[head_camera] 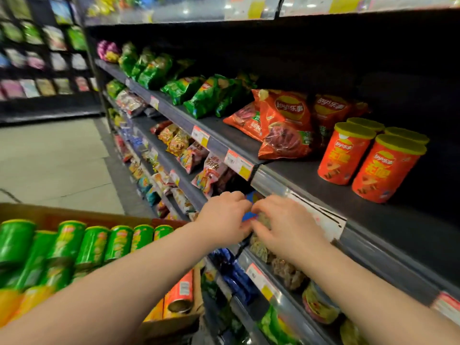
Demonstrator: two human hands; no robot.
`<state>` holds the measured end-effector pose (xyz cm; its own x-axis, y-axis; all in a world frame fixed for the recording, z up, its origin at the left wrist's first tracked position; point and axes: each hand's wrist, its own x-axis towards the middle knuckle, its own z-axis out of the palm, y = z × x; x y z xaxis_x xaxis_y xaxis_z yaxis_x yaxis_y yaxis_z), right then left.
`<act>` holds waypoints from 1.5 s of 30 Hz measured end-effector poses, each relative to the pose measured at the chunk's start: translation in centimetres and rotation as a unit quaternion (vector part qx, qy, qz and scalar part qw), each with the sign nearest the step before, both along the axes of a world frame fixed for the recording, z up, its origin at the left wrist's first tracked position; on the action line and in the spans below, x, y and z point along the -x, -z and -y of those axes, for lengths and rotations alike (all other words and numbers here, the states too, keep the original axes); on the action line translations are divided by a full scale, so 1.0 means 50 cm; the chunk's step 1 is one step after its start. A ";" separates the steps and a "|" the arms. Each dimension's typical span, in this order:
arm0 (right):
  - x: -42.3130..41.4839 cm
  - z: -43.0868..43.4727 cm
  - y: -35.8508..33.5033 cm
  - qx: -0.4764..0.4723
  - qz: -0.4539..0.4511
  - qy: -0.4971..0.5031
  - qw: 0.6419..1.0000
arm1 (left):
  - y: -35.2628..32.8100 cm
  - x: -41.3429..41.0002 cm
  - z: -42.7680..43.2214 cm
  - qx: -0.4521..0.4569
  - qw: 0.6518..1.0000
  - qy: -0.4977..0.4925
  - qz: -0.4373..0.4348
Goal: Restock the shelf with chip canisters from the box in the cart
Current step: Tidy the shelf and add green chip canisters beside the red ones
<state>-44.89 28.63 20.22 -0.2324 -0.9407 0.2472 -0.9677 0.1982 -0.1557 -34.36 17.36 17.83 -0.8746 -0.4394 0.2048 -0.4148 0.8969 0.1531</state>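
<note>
Two hands: bare forearms reach forward together to the front edge of the lower shelf (263,267), just under the price rail (273,185) of the shelf (311,170) above.
Left hand (222,215): knuckles up, fingers curled round the left edge of a blue packet (249,210); grasping it.
Right hand (286,226): palm down, fingers bent and spread, tips at the packet's right side; motion-blurred, so grip or mere touch cannot be told.
Hand spacing: fingertips nearly meet over the packet.
Orange canisters (384,170): four seen, upright, yellow lids, tight block toward the right end of the shelf, set back from its front edge.
Green canisters (93,245): lying side by side in the cardboard box (74,215), lower left, well apart from both hands.
Lone orange canister (180,292): lying at the box's right end, metal base toward the camera.
Orange chip bags (286,125): on the shelf, left of the canister block, near it but apart.
Open room, shelf: bare dark strip between the front edge and the canister block; back of shelf too dark to judge.
White tag (321,217): hangs crooked off the price rail, just right of the right hand.
Open room, aisle: pale floor (49,158) beyond the box.
</note>
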 end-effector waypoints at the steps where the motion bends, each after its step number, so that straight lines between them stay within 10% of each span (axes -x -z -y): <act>1: -0.009 0.007 0.017 -0.009 0.007 -0.011 1.000 | 0.014 -0.018 0.001 -0.001 0.999 -0.020 0.027; 13: -0.102 0.080 0.181 -0.159 0.039 -0.052 0.985 | 0.155 -0.221 0.032 -0.042 0.967 -0.155 0.197; 45: -0.318 0.302 0.420 -0.383 0.150 0.182 0.893 | 0.396 -0.619 0.320 -0.236 0.917 -0.139 0.289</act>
